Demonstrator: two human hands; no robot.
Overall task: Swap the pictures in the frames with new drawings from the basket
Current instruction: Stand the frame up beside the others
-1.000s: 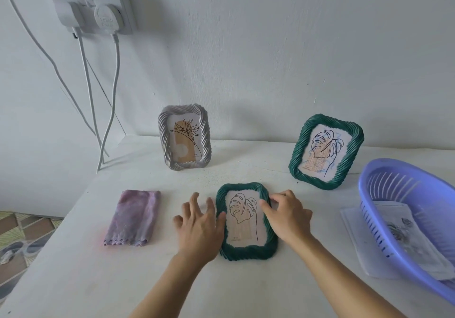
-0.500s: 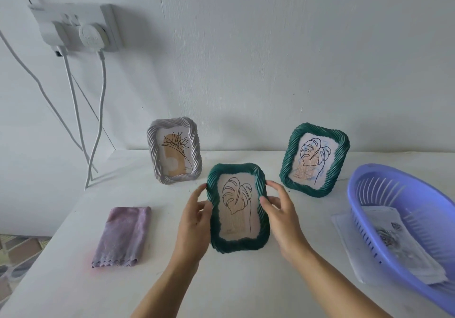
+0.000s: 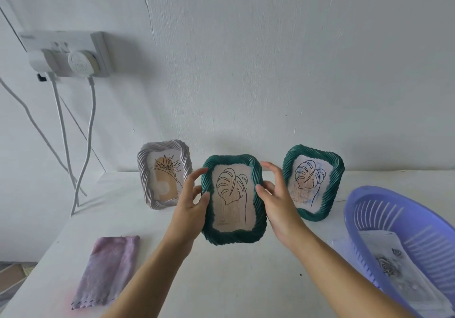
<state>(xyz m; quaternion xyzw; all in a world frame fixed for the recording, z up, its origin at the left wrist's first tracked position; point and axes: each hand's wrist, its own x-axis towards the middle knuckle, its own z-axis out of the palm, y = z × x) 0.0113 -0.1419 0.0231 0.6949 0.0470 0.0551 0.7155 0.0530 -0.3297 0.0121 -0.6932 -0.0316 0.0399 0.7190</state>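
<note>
My left hand [image 3: 189, 209] pinches the L edge of the dark green frame [image 3: 234, 237], thumb in front & fingers behind. My right hand [image 3: 278, 204] grips the R edge likewise, so the frame is upright, seemingly clear of the table [image 3: 234, 280], w/ the old leaf print [image 3: 232, 194] in it. Behind, the grey frame [image 3: 144, 177] & 2nd green frame [image 3: 332, 194] stand near the wall w/ prints in, and the new drawings [image 3: 394, 268] lie in the purple basket [image 3: 353, 231] on my R, so I reckon it's barely begun: nothing looks swapped, 3 frames to open & refill.
</note>
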